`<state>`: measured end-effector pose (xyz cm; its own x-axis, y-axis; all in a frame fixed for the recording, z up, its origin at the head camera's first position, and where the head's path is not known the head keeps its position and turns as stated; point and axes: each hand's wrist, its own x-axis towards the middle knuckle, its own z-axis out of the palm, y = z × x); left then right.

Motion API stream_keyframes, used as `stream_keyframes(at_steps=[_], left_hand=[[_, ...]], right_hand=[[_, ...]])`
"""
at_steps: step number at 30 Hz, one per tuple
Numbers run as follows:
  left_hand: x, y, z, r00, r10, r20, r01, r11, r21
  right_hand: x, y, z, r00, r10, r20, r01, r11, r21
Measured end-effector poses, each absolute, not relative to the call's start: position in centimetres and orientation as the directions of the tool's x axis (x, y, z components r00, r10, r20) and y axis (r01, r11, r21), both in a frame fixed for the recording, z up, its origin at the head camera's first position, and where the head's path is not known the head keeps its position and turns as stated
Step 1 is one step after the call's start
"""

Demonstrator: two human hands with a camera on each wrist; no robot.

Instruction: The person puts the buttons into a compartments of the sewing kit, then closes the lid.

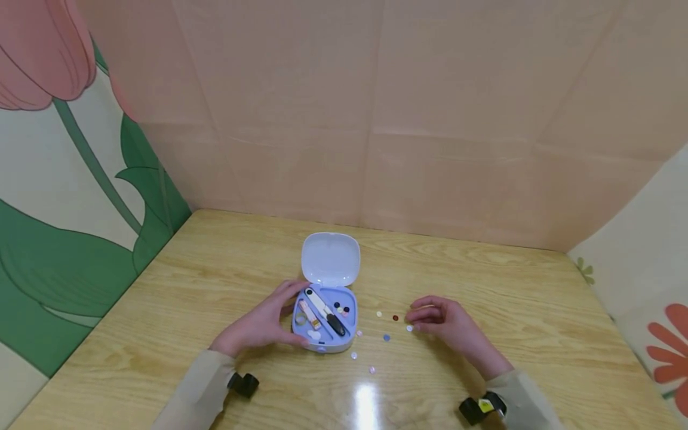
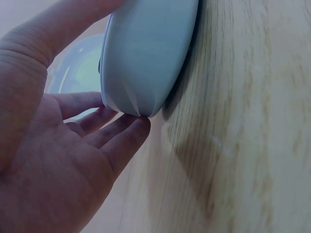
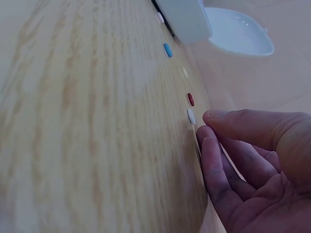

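A pale blue, rounded plastic sewing-kit case [image 1: 324,322] sits open near the middle of the light wooden surface [image 1: 161,298], its lid [image 1: 330,258] tipped back. The left hand [image 1: 261,325] cups the case's left side, fingers curled around its edge, grasping it. Inside lie black-handled snips [image 1: 325,310] and a few small notions. To the case's right, small round buttons are scattered: a red one [image 1: 395,318], a blue one [image 1: 386,337], a white one [image 1: 409,328]. The right hand [image 1: 446,325] rests beside them, fingers loosely bent, fingertips just beside the white button, holding nothing.
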<state>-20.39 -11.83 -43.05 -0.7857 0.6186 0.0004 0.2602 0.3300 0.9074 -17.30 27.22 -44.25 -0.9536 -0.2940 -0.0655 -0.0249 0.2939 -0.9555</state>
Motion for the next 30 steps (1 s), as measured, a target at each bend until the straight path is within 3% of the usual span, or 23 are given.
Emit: stream_keyframes(at_steps=[14, 30], left_hand=[[-20.7, -11.9, -43.7, -0.778, 0.628, 0.027, 0.286, 0.315, 0.905], [-19.3, -11.4, -40.8, -0.774, 0.633, 0.029, 0.271, 0.29, 0.918]], right_hand=[[-17.2, 26.8, -44.5, -0.958, -0.282, -0.051, -0.051, 0.342, -0.938], [-17.2, 26.1, -44.7, -0.967, -0.254, 0.007, -0.131, 0.476, -0.87]])
